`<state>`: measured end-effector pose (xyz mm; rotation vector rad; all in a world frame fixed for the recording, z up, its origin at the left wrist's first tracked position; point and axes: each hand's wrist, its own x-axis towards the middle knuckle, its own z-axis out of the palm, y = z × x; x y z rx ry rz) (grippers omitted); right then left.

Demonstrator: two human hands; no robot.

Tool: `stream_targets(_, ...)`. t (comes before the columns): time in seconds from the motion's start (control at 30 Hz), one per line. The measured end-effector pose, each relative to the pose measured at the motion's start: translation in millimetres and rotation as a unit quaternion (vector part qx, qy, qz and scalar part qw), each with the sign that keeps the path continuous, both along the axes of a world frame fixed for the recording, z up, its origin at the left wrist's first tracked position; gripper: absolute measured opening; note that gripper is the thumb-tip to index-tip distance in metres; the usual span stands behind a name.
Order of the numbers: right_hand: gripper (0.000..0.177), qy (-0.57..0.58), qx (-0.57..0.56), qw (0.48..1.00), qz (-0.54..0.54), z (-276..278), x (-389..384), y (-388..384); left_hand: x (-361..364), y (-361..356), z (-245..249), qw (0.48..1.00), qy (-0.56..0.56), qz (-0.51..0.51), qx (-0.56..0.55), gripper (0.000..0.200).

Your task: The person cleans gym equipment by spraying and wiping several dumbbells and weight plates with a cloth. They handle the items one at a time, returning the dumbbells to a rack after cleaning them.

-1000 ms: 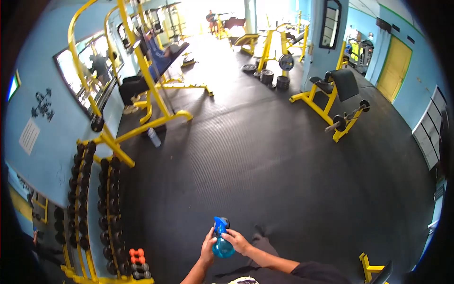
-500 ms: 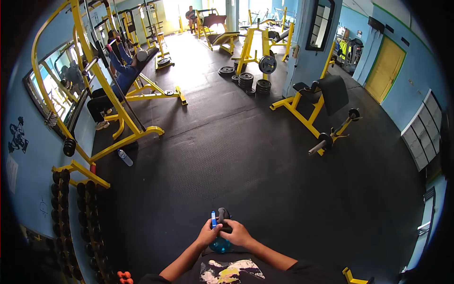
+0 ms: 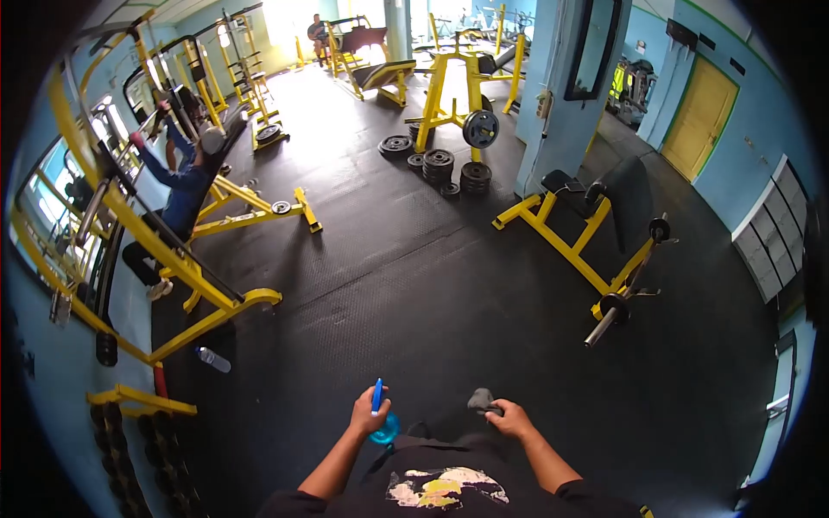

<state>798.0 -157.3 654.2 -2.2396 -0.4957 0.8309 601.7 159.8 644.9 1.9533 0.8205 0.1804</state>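
Observation:
At the bottom centre, my left hand (image 3: 370,416) is closed round a blue spray bottle (image 3: 386,428); its blue top (image 3: 377,395) sticks up above the fingers and its translucent body shows beside the hand. To the right, my right hand (image 3: 511,420) pinches a grey cloth (image 3: 482,401), which bunches out past the fingertips to the left. The two hands are well apart, in front of my dark shirt with its light print.
A preacher curl bench (image 3: 566,246) with a barbell (image 3: 615,308) stands at right. On the left, a person (image 3: 184,180) reclines at a yellow machine (image 3: 207,324). Near it are a water bottle (image 3: 213,359) and a dumbbell rack (image 3: 142,399). Plates (image 3: 438,164) are stacked by the pillar (image 3: 553,112).
My hands were together over the bottle and grey cloth; now they have parted, the bottle in the left and the cloth in the right. The view has shifted, with the benches appearing nearer.

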Motion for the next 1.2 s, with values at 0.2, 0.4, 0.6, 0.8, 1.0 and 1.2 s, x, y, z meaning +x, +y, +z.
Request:
stream_targets(0.2,0.031,-0.014,0.092,0.98,-0.175,-37.3,114.2,28.1,139.8,85.6,0.1,0.997,0.0,-0.072,0.009,0.043)
stream_targets(0.4,0.049,-0.081,0.157,0.95,-0.256,-99.0,240.6,96.8,267.9,141.1,-49.2,0.994,0.02,-0.102,0.038,0.044)
stream_targets(0.6,0.065,-0.061,0.185,0.963,-0.185,-86.6,392.6,198.4,372.0,189.3,-23.4,0.997,0.054,-0.022,0.058,0.044)
stream_targets(0.8,0.064,-0.024,0.187,0.981,-0.048,-25.1,544.3,321.7,462.2,261.1,-4.9,0.994,-0.003,0.105,-0.022,0.041)
stream_targets(1.0,0.055,0.089,0.318,0.944,-0.005,-18.1,633.1,481.6,566.7,367.8,-10.2,0.969,-0.092,0.11,-0.202,0.044)
stream_targets(1.2,0.051,0.033,0.345,0.938,-0.006,-8.0,688.7,619.3,698.5,510.2,-21.3,0.976,-0.104,-0.074,-0.177,0.05)
